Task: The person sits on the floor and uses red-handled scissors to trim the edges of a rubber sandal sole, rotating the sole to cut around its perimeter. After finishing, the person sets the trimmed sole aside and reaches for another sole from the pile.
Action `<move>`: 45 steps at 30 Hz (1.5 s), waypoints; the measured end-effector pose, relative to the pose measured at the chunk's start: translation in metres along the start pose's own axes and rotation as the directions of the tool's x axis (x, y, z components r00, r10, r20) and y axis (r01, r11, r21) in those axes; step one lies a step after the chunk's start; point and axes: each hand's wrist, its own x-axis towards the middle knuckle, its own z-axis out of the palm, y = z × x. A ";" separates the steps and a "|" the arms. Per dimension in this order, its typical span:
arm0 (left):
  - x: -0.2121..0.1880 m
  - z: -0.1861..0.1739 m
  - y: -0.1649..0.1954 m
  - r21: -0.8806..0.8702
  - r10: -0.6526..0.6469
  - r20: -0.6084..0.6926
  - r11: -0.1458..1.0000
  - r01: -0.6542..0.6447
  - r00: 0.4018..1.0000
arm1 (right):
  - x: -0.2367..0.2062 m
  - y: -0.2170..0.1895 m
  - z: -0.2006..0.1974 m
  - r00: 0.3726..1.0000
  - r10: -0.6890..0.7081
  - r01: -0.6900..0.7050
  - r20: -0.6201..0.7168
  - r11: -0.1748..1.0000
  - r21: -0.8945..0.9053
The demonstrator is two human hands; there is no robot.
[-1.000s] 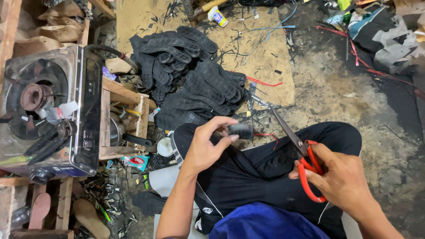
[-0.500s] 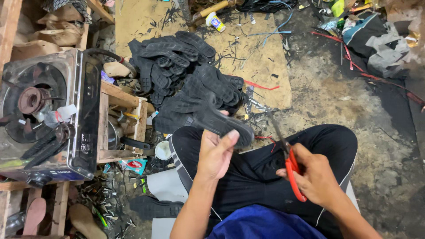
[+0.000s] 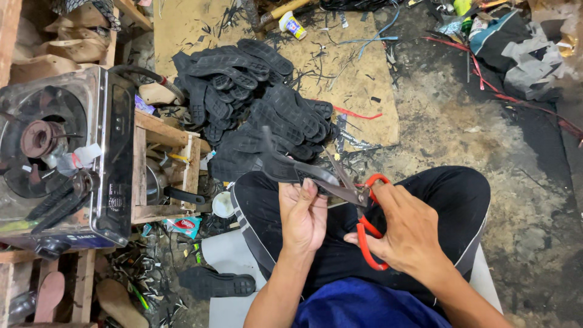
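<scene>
My left hand (image 3: 302,215) grips a black rubber shoe sole (image 3: 285,167) over my lap, holding it by its near end. My right hand (image 3: 408,234) holds red-handled scissors (image 3: 363,209), fingers through the loops. The dark blades point up and left and meet the sole's edge beside my left fingers. I sit with crossed legs in black trousers (image 3: 449,194).
A heap of black rubber soles (image 3: 255,97) lies on a brown board (image 3: 340,73) ahead. A metal gas stove (image 3: 61,158) stands on a wooden crate (image 3: 164,176) at left. One loose sole (image 3: 217,283) lies by my knee. Rubber scraps and bags litter the dirt floor.
My left hand turned the sole and drew it nearer. My right hand brought the scissors up and left, until the blades reached the sole.
</scene>
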 end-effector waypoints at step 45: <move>0.037 -0.028 0.040 0.361 -0.071 0.241 0.932 -0.022 0.968 | -0.004 0.016 -0.007 0.995 -0.017 0.020 0.094 0.999 -0.034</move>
